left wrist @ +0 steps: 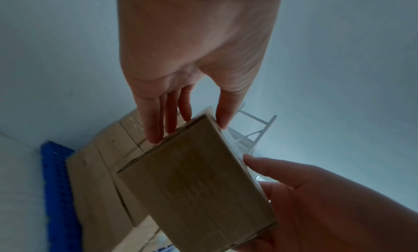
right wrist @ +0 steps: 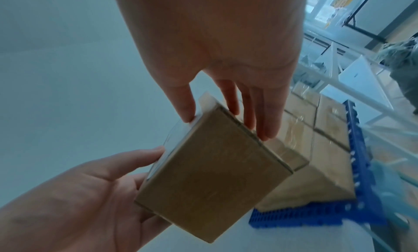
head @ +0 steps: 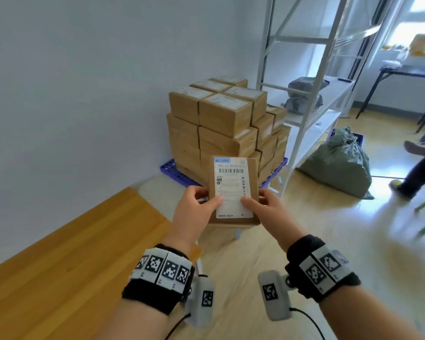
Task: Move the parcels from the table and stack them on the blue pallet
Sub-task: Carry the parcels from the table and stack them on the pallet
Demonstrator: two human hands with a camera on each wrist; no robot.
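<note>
The carry is under way: a small cardboard parcel (head: 233, 192) with a white shipping label (head: 232, 187) on its upper face is held up in the air between both hands, clear of the wooden worktop (head: 66, 253) at the person's left and short of the blue pallet (head: 174, 169) ahead. The left hand (head: 194, 212) grips the parcel's near left corner, thumb on the label and fingers (left wrist: 156, 123) lying close together under the bottom edge; the right hand (head: 270, 212) does the same on the right, thumb on top and fingers (right wrist: 260, 113) side by side underneath, so the box is pinched between thumb and fingers on each side. The stack of parcels (head: 226, 126) on the pallet already rises several layers in the corner against the wall, just beside a white metal shelving rack (head: 312, 99), and its top layer looks filled toward the front. I'd say the next move is to bring the box forward and up over the stack, pick a flat spot that squares with the boxes below, and set it down level before letting go. The right side of the stack steps down lower, which may be the easier place. A grey-green sack (head: 339, 163) lies on the floor past the rack, out of the path.
</note>
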